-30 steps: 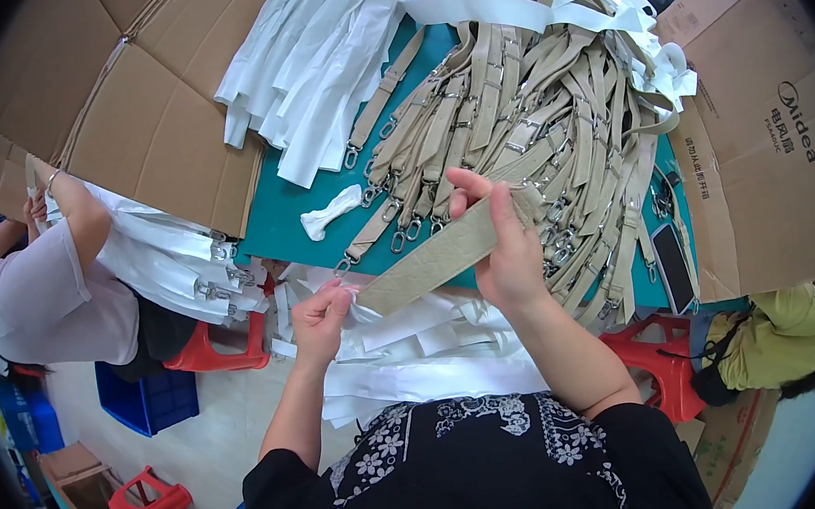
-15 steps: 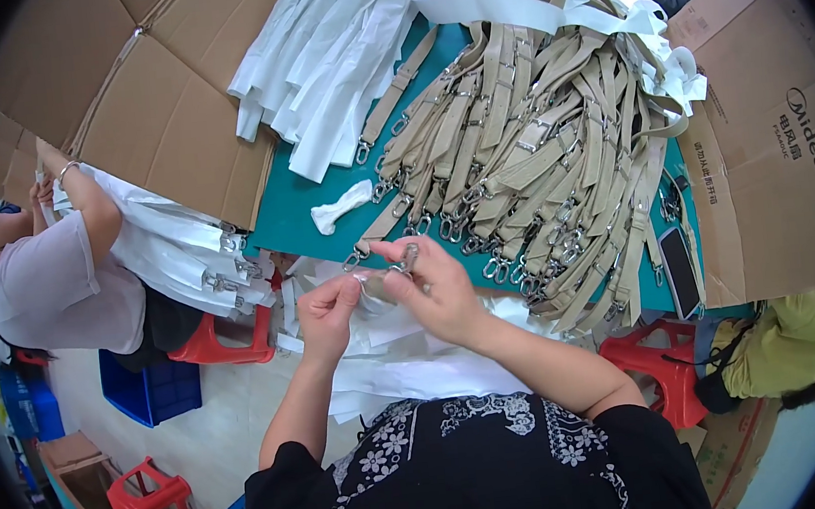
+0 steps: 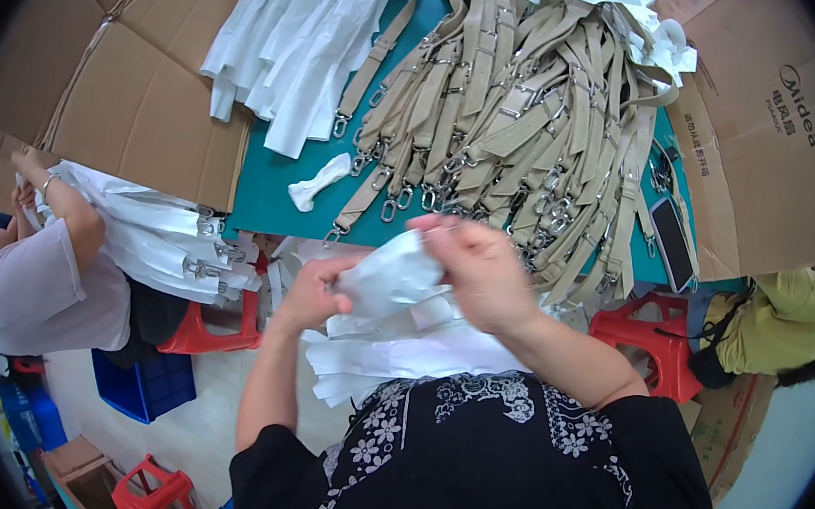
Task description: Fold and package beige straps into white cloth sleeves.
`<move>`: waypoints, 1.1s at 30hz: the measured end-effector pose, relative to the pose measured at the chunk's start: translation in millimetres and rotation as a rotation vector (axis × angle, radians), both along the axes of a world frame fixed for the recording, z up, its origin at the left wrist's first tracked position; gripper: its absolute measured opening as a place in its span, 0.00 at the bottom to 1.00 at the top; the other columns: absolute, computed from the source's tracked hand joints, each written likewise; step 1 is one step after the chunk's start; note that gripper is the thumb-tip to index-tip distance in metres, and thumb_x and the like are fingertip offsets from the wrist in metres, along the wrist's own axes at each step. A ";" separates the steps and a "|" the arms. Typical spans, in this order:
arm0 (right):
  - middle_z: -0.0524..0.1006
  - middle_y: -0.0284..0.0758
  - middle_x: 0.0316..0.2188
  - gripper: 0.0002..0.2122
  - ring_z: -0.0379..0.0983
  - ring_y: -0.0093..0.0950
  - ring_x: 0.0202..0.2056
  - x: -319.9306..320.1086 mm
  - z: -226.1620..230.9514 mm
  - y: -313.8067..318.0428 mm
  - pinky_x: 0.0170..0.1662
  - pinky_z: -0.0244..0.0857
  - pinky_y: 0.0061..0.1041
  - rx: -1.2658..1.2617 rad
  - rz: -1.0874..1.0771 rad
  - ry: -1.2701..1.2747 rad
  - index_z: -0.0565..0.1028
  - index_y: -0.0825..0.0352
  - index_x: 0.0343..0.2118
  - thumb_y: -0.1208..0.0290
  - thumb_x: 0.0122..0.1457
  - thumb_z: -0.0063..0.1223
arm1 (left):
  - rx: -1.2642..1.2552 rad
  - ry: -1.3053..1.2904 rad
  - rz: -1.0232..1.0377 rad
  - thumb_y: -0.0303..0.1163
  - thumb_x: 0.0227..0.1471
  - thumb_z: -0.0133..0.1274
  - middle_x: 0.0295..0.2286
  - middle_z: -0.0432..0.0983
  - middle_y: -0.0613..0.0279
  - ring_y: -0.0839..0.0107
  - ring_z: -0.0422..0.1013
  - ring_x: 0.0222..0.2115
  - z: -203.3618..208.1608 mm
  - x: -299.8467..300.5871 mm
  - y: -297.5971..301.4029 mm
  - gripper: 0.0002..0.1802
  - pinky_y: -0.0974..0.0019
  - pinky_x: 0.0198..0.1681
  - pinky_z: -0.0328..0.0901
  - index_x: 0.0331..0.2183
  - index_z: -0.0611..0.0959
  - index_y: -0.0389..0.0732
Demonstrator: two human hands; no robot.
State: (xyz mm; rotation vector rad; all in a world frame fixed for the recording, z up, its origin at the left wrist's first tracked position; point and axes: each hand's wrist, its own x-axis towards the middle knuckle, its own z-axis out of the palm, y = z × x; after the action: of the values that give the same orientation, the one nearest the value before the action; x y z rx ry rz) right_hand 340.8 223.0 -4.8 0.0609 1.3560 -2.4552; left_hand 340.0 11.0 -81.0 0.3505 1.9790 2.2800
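Observation:
A small white wrapping sheet (image 3: 392, 274) is stretched between my hands, just off the near table edge. My left hand (image 3: 316, 293) grips its left end with the fingers curled. Smeared a little by motion, my right hand (image 3: 480, 272) pinches the other end. Whether a metal clasp lies inside the sheet or behind my right fingers cannot be seen. Just beyond my hands, a large heap of beige straps (image 3: 512, 117) with silver swivel clasps covers the table. A crumpled white piece (image 3: 319, 182) rests on the green tabletop (image 3: 272, 218) to the left. More white strips (image 3: 388, 354) lie across my lap.
Long white-wrapped straps (image 3: 295, 49) lie at the table's far left. Cardboard (image 3: 148, 103) rises on the left, and a carton (image 3: 758, 123) on the right. A phone (image 3: 669, 244) sits near the right edge. Co-workers sit on both sides, by red stools (image 3: 646, 339).
A white sheet now spans my hands, where a metal clasp and clear-looking film showed before. My right hand has moved right and nearer to me. The view has shifted slightly.

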 end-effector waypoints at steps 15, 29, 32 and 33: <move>0.74 0.35 0.30 0.10 0.71 0.27 0.32 232.2 -169.5 432.4 0.37 0.66 0.27 0.442 -0.827 -0.599 0.71 0.69 0.33 0.69 0.58 0.40 | -0.430 -0.875 -0.083 0.45 0.51 0.47 0.15 0.68 0.68 0.80 0.64 0.16 -44.8 84.9 8.9 0.19 0.75 0.19 0.59 0.23 0.77 0.37; 0.72 0.28 0.21 0.08 0.65 0.15 0.22 119.3 -133.0 351.6 0.26 0.59 0.13 1.304 -0.856 -0.051 0.74 0.71 0.32 0.71 0.54 0.47 | 0.250 -0.555 0.541 0.31 0.49 0.51 0.14 0.65 0.70 0.83 0.60 0.13 -31.8 70.6 9.0 0.08 0.79 0.13 0.53 0.21 0.73 0.42; 0.72 0.29 0.23 0.06 0.66 0.16 0.26 72.1 -60.8 253.4 0.29 0.60 0.15 1.118 -0.729 0.290 0.74 0.70 0.31 0.75 0.51 0.50 | 0.168 -0.348 0.546 0.25 0.45 0.54 0.14 0.67 0.69 0.82 0.60 0.12 -1.0 62.5 1.5 0.07 0.80 0.14 0.53 0.18 0.75 0.39; 0.72 0.30 0.24 0.05 0.67 0.17 0.27 59.7 -39.2 215.5 0.31 0.61 0.15 1.035 -0.609 0.341 0.74 0.70 0.30 0.76 0.50 0.51 | -0.061 -0.166 0.476 0.23 0.43 0.55 0.15 0.67 0.68 0.81 0.60 0.12 11.2 56.7 3.0 0.07 0.80 0.14 0.53 0.17 0.75 0.37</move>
State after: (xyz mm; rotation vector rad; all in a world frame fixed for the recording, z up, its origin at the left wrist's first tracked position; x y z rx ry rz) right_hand 400.5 438.5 -44.0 0.3480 2.9788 -1.8771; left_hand 396.8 14.0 -69.8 -0.3444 2.2207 2.3911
